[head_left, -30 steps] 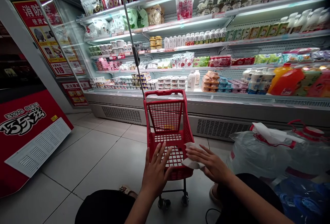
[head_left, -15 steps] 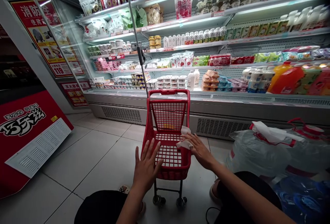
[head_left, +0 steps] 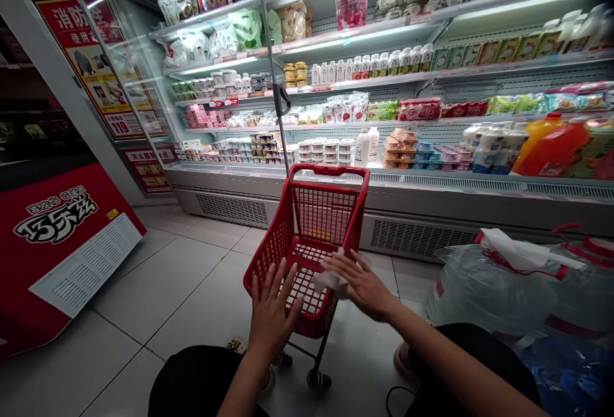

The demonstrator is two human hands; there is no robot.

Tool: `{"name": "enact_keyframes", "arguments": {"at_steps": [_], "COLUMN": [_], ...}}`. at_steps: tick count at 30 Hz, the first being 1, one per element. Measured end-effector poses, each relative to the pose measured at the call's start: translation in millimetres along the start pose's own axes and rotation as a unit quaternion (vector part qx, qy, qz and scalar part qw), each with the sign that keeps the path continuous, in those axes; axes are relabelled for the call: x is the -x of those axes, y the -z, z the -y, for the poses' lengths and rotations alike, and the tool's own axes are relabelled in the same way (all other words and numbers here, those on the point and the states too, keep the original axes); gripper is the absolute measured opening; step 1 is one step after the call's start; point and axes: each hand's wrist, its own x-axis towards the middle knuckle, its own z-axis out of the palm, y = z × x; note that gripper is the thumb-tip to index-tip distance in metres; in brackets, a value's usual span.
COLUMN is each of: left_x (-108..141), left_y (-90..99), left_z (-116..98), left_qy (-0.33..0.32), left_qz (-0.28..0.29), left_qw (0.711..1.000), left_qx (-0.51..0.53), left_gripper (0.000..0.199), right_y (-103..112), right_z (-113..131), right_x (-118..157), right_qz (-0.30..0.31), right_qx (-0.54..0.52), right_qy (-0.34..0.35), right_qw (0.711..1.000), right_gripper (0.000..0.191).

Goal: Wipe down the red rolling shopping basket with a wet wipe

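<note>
Empty, with fingers splayed, the left hand (head_left: 272, 311) has its grip spread at the near left corner of a red plastic shopping cart with lattice walls (head_left: 271, 247); whether it touches the rim I can't tell. Bunched under the nearly straight fingers of the right hand (head_left: 364, 286) is a thin, crumpled white piece of cloth or tissue (head_left: 330, 283), so that grip is occupied, over the basket's right side.

From where I stand, the cart sits on the pale tiled floor (head_left: 182, 292) between the person's black-clad knees (head_left: 196, 382), turned a little askew. I'd judge it light and hard-walled, smooth enough for fingers to skid on, and unlikely to break. On dark castors (head_left: 317, 378) it would probably roll or swivel at a mild push. Its red bar handle (head_left: 330, 169) at the far end looks the surest hold; the near rim could steady it. The white piece should be limp and weightless, easily torn if paper, best kept bunched.

As for edges, the grey metal base of the chiller (head_left: 230, 209) stands beyond the handle. On the right, bulky clear plastic water jugs (head_left: 480, 289) crowd the other knee, and a thin black cord (head_left: 400, 389) curls near that foot. More floor stretches leftward, as far as a red freezer with white vents (head_left: 62, 238).
</note>
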Motion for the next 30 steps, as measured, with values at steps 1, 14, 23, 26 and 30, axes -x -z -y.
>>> {"name": "enact_keyframes", "arguments": {"at_steps": [1, 14, 23, 26, 30], "left_x": [-0.5, -14.7, -14.1, -15.5, -16.8], "left_y": [0.1, -8.1, -12.2, -12.4, -9.9], "left_z": [3.0, 32.9, 34.6, 34.3, 17.3], "left_qy": [0.003, -0.012, -0.014, -0.002, 0.002], "left_qz": [0.003, 0.016, 0.005, -0.003, -0.014], "left_qw": [1.0, 1.0, 1.0, 1.0, 0.999], "left_qx": [0.002, 0.011, -0.009, -0.016, -0.036], "left_gripper": [0.066, 0.073, 0.068, 0.065, 0.064], "right_y": [0.8, -11.5, -0.8, 0.3, -11.2], "right_z": [-11.2, 73.5, -0.9, -26.5, -21.3], "right_x": [-4.9, -2.9, -9.3, -13.7, -16.4], "right_qz": [-0.006, 0.001, 0.008, 0.001, -0.026], "right_qx": [0.007, -0.086, 0.009, 0.045, 0.061], "right_qy": [-0.023, 0.043, -0.019, -0.081, -0.114], "right_qw": [1.0, 0.995, 1.0, 0.996, 0.991], "right_gripper": [0.066, 0.063, 0.073, 0.066, 0.067]}}
